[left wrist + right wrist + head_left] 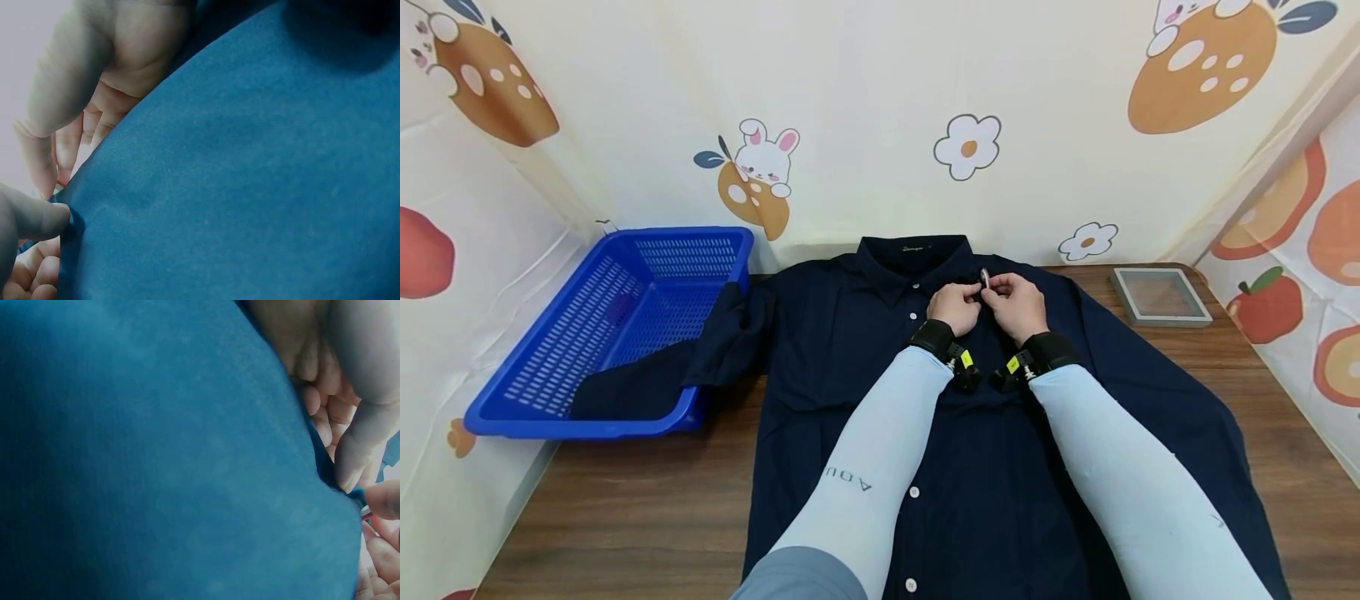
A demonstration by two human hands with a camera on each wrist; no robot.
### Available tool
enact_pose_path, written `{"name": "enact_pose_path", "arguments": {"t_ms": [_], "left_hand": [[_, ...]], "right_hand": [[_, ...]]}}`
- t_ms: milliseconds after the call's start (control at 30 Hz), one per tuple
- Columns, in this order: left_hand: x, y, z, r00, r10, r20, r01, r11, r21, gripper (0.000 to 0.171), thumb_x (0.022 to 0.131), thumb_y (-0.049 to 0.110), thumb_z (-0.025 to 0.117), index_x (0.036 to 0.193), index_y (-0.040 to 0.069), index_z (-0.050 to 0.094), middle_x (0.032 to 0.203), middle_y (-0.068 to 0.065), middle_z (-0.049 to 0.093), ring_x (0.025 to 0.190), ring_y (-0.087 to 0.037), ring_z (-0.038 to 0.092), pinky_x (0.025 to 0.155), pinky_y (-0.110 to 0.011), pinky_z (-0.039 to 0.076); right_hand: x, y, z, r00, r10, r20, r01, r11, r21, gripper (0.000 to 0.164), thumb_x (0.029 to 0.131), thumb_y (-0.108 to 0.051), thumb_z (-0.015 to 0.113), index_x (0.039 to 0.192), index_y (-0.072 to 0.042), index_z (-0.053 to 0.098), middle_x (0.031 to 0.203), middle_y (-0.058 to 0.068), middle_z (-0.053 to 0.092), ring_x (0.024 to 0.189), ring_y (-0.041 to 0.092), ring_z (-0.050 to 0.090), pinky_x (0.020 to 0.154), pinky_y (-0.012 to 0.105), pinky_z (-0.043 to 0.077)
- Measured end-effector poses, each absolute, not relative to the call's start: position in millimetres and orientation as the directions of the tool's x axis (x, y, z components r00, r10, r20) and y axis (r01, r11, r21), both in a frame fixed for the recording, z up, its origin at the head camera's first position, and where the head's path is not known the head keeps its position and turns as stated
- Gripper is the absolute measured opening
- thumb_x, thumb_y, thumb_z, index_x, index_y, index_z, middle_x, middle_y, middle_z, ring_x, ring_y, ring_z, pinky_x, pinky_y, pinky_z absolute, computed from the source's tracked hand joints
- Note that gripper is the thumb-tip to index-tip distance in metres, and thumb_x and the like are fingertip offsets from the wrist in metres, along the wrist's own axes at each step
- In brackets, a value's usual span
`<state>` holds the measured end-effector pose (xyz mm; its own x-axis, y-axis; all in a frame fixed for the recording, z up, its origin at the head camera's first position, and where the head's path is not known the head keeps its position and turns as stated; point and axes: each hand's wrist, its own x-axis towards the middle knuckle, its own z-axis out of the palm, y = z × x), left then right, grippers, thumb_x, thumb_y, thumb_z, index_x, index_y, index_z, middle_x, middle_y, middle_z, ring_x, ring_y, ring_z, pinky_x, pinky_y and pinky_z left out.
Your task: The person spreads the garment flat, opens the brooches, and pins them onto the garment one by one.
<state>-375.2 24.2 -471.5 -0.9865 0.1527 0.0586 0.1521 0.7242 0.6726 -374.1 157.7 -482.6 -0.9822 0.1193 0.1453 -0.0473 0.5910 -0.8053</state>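
Observation:
A navy button-up shirt [842, 350] lies spread front up, its collar toward the wall. Near the collar, my left hand [955, 307] pinches a small badge-like disc [985, 277] that stands edge-on between both hands. In the right wrist view a white and red bit of the disc [367, 512] peeks out at the left thumb. Close beside it, my right hand [1018, 307] pinches the shirt's cloth between thumb and fingers. Cloth fills most of both wrist views and hides part of the fingertips.
To the left stands a blue plastic basket [688, 242], with one shirt sleeve [640, 379] draped into it. A grey-framed flat case [1172, 320] lies on the wooden table [625, 508] at the back right. Printed cloth [865, 100] hangs around the table.

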Motion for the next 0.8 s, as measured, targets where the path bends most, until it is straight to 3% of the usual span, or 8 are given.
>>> {"name": "enact_pose_path", "arguments": {"t_ms": [500, 800], "left_hand": [[-374.8, 23.9, -471.8, -0.984, 0.161, 0.074, 0.169, 0.731, 0.661, 0.039, 0.094, 0.02, 0.058, 0.132, 0.03, 0.06, 0.094, 0.006, 0.061, 0.088, -0.011, 0.056, 0.077, -0.024, 0.042], [-373.4, 24.0, -470.5, -0.984, 0.16, 0.075, 0.169, 0.733, 0.659, 0.04, 0.093, 0.02, 0.059, 0.132, 0.029, 0.061, 0.094, 0.007, 0.062, 0.088, -0.01, 0.056, 0.078, -0.023, 0.043]], "right_hand": [[-374.5, 157.3, -487.0, -0.975, 0.15, 0.162, -0.065, 0.507, -0.859, 0.027, 0.092, -0.022, 0.063, 0.114, -0.007, 0.065, 0.103, 0.01, 0.065, 0.088, 0.02, 0.057, 0.075, 0.031, 0.042], [-374.6, 158.6, -487.9, -0.98, 0.162, 0.116, -0.027, 0.468, -0.883, 0.038, 0.098, -0.04, 0.051, 0.116, -0.009, 0.064, 0.101, 0.009, 0.064, 0.089, 0.018, 0.06, 0.074, 0.028, 0.047]]}}
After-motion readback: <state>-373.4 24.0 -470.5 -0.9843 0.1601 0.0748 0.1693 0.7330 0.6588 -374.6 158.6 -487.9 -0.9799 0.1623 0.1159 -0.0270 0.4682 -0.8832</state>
